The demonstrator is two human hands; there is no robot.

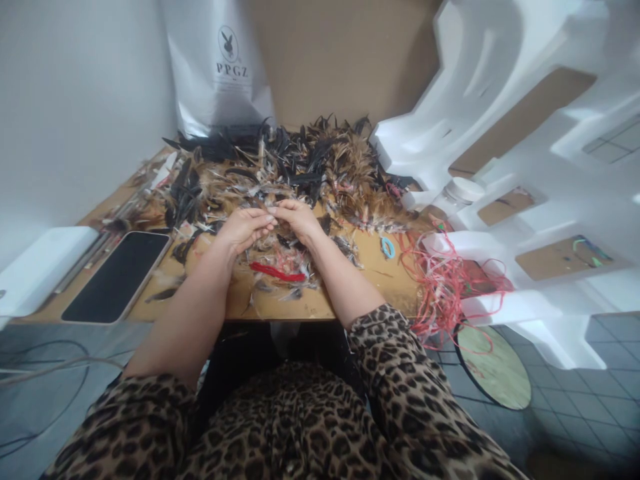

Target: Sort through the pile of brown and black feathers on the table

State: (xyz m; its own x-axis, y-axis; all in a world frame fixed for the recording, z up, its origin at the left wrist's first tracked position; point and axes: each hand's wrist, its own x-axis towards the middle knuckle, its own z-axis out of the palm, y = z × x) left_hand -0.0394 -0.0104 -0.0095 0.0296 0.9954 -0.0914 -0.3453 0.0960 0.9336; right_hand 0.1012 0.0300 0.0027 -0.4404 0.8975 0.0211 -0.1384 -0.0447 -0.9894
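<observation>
- Where my left grip (246, 230) meets my right grip (299, 223), the fingertips are drawn close together; loose feathers (345, 157) spread over the counter (390, 283) behind and below them, and a red strip (277, 271) lies on the near side.
- I can't tell from here whether either grip has closed on a feather; anything between thumbs and forefingers is too small to read.
- At far left, a white case (45, 270) runs out of my view beside a dark-screened phone (116, 277).
- Mid-view, my hands cover some of the feathers.
- Farther right, past a blue ring (387, 247), pink strings (443, 280) lie tangled, and a white plastic piece (500, 40) is cut off.
- Of the containers, the silvery bag (217, 93) at the back loses its top to the frame; its contents are hidden.
- To its right, a lidded jar (463, 191) sits near the white plastic piece; I can't make out what it holds.
</observation>
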